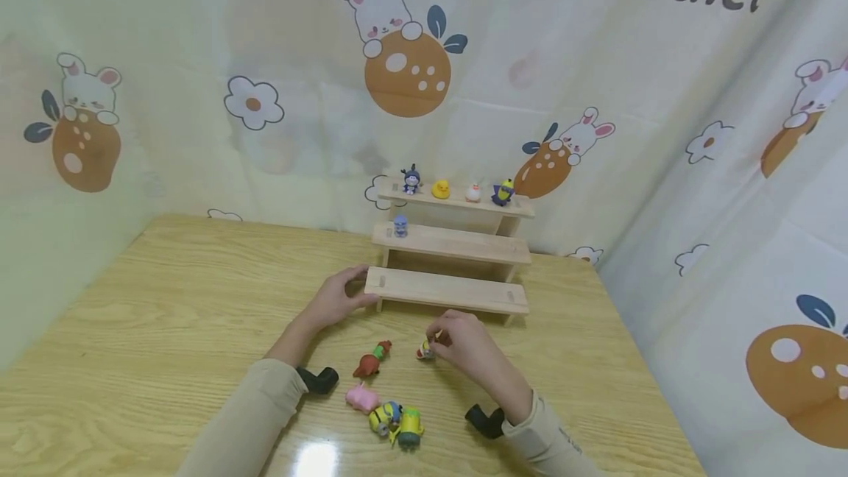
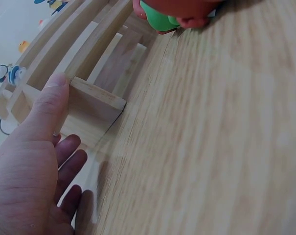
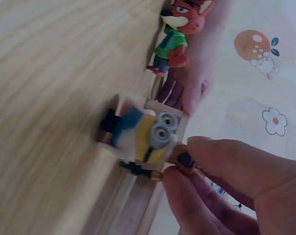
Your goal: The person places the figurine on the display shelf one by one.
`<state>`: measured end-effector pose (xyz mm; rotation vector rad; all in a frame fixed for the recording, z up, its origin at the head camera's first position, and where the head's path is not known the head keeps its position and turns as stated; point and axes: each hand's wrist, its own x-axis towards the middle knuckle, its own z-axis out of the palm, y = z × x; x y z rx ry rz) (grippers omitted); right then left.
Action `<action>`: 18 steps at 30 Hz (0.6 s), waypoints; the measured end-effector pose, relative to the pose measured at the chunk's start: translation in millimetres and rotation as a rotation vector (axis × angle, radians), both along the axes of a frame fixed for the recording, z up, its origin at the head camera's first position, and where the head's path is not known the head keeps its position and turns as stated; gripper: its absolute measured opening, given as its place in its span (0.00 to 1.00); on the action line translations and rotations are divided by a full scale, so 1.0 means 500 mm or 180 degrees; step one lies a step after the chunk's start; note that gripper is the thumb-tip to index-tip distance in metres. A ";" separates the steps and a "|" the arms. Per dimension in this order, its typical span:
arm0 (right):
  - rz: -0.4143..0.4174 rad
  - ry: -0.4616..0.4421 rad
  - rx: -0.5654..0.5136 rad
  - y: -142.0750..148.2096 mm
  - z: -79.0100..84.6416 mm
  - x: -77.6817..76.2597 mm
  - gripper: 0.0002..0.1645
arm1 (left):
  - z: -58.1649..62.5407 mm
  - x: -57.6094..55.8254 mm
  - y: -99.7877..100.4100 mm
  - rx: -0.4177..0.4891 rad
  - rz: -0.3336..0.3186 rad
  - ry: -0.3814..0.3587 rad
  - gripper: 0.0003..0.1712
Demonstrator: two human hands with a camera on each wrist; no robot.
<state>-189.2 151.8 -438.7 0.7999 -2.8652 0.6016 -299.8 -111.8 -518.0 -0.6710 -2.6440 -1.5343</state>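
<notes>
Minion figure (image 3: 140, 134) is held low over the table (image 1: 165, 359), just in front of the stepped wooden stand (image 1: 509, 225); the fingers of the right hand (image 1: 469, 344) are clamped on only a small part near its head, so it could be twisted or dropped if that pinch is loosened; whether the table is touched by it cannot be told. Nearest the body, a green-and-yellow figure (image 1: 410, 427), a second minion (image 1: 380, 419) and a pink figure (image 1: 362, 397) are crowded together, and could be scattered if brushed by a sleeve (image 1: 245, 418); beyond them a red fox figure (image 1: 366, 366) is laid, which could be rolled by a careless wrist; the fingers of the left hand (image 1: 334, 300) are loosely spread, with the thumb set against the left end of the lowest step (image 1: 444, 289); by a sharp push there the stand could be jolted and its figures toppled.

No closed container is seen; on the open stand, a small blue figure (image 1: 400, 226) is carried at the left of the middle step (image 1: 464, 243); on the top step (image 1: 457, 202) a dark-blue figure (image 1: 411, 179), a yellow duck (image 1: 440, 189), a white figure (image 1: 473, 193) and a caped yellow figure (image 1: 503, 192) are lined up.
</notes>
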 end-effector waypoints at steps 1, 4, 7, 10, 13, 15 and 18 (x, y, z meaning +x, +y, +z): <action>0.0021 0.0016 0.0016 0.000 0.001 -0.002 0.03 | 0.000 0.000 0.000 0.0000 0.0000 -0.0008 0.49; 0.0063 0.0018 0.0073 0.000 0.005 -0.009 0.03 | -0.001 0.000 0.001 0.0003 0.0010 -0.0014 0.49; 0.0059 0.0004 0.0113 0.001 0.015 -0.019 0.03 | -0.002 0.001 0.002 -0.0017 0.0028 -0.0025 0.49; -0.0011 0.0037 0.0146 0.002 0.035 -0.032 0.03 | 0.001 0.003 0.001 -0.0001 0.0023 -0.0030 0.49; -0.0100 0.0045 0.0140 0.004 0.065 -0.052 0.03 | 0.005 0.004 0.000 0.0005 0.0014 -0.0047 0.49; -0.0163 0.0049 0.0158 0.005 0.089 -0.069 0.02 | 0.006 0.005 0.000 0.0021 0.0008 -0.0057 0.50; -0.0241 0.0058 0.0181 0.006 0.129 -0.099 0.05 | 0.007 0.004 -0.002 0.0021 0.0006 -0.0042 0.50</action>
